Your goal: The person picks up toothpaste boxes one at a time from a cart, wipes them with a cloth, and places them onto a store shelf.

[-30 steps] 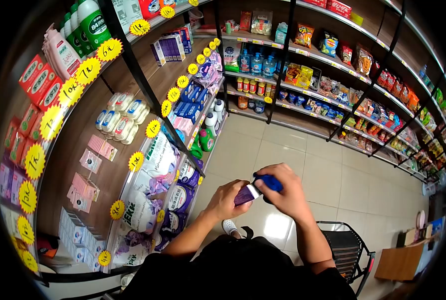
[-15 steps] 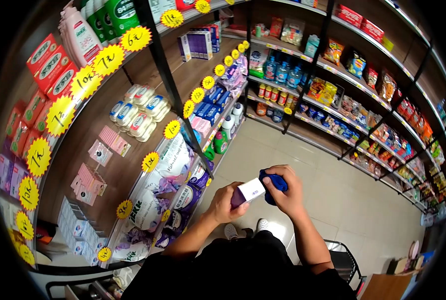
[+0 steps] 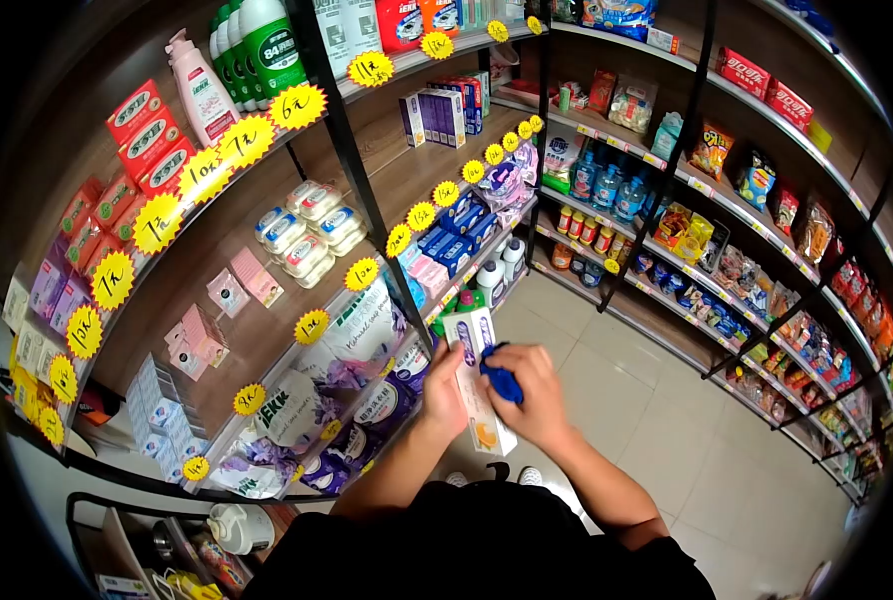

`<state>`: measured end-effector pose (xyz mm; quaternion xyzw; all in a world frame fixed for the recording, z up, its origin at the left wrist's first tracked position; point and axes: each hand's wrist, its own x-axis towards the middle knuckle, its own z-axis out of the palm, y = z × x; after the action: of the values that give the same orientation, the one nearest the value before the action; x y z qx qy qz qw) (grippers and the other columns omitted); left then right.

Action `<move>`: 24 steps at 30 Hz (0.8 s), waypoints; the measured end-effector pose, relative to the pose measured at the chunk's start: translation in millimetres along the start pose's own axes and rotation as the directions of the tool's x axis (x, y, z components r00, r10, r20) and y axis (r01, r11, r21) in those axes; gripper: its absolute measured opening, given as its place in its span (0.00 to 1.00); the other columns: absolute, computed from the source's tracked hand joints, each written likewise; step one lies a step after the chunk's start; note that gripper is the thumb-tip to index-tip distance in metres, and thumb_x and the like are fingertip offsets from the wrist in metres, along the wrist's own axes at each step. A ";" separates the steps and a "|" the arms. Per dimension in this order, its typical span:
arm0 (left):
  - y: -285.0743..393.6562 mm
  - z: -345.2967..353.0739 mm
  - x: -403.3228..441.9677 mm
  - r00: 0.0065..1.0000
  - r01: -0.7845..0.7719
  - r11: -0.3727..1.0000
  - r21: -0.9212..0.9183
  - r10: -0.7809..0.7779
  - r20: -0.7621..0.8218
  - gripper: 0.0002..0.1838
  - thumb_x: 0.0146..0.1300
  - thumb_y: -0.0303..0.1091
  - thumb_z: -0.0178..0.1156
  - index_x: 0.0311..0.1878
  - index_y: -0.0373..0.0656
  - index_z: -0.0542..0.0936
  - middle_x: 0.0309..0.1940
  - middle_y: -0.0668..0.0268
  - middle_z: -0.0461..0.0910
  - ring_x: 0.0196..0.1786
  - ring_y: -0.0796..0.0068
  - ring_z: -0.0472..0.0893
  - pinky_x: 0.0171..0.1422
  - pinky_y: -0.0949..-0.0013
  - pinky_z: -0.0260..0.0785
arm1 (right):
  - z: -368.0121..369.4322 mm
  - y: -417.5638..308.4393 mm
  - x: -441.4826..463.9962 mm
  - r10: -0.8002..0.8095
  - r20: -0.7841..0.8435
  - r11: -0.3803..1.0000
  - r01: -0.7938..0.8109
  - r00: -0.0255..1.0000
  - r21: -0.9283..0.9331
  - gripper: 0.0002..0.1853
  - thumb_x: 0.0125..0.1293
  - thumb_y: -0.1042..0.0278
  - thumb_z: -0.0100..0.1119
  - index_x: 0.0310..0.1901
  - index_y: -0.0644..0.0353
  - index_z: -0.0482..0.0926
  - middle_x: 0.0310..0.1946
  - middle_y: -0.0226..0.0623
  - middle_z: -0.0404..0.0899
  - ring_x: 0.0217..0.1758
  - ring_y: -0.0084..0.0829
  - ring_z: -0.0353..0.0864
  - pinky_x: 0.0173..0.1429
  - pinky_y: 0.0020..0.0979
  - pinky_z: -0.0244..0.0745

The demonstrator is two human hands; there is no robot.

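My left hand is closed around the side of a long, slim toothpaste box, white with purple lettering and an orange picture near its lower end. The box is tilted, one broad face turned up toward me. A bunched dark blue cloth lies against that face, gripped in my right hand. Some of the right fingers are hidden behind the cloth. On the shelf beyond stand several similar purple-and-white boxes.
To the left, shelves hold soap packs, pink boxes and detergent bags, with yellow price tags along their edges. Snack shelves line the right and back. Tiled floor runs between, and a white jug stands lower left.
The box has turned from end-on to show its long printed face. The cloth has moved from the box's end onto that face. My view has shifted left.
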<state>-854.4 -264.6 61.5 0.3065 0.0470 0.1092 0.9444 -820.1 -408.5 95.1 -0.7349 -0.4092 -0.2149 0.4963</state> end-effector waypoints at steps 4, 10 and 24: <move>-18.0 14.9 15.5 0.998 -0.069 0.996 0.051 0.068 0.007 0.18 0.76 0.38 0.49 0.64 0.46 0.74 0.54 0.64 0.82 0.56 0.70 0.81 0.64 0.60 0.70 | -38.6 15.5 -49.3 -0.128 0.154 0.991 0.132 0.980 -0.018 0.22 0.50 0.71 0.76 0.49 0.57 0.81 0.48 0.39 0.81 0.48 0.44 0.80 0.49 0.40 0.77; -71.5 42.3 17.1 1.000 0.000 0.997 0.079 -0.003 0.031 0.23 0.77 0.35 0.45 0.71 0.43 0.68 0.61 0.60 0.79 0.64 0.65 0.78 0.72 0.58 0.67 | -77.5 57.7 -47.4 -0.243 0.030 0.969 0.244 0.969 -0.032 0.20 0.52 0.71 0.75 0.48 0.59 0.81 0.47 0.40 0.82 0.44 0.43 0.81 0.48 0.40 0.76; -97.8 51.4 16.8 0.996 -0.081 0.992 -0.101 0.077 -0.039 0.21 0.78 0.41 0.43 0.65 0.43 0.73 0.54 0.59 0.81 0.56 0.63 0.81 0.62 0.57 0.72 | -112.6 84.3 -32.1 -0.199 0.081 0.949 0.172 0.977 0.263 0.17 0.53 0.75 0.77 0.44 0.58 0.82 0.45 0.42 0.83 0.44 0.45 0.81 0.48 0.41 0.76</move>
<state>-812.7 -366.9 45.0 0.2571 0.0455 0.1540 0.9530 -759.7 -537.4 72.0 -0.6339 -0.5265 -0.1668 0.5414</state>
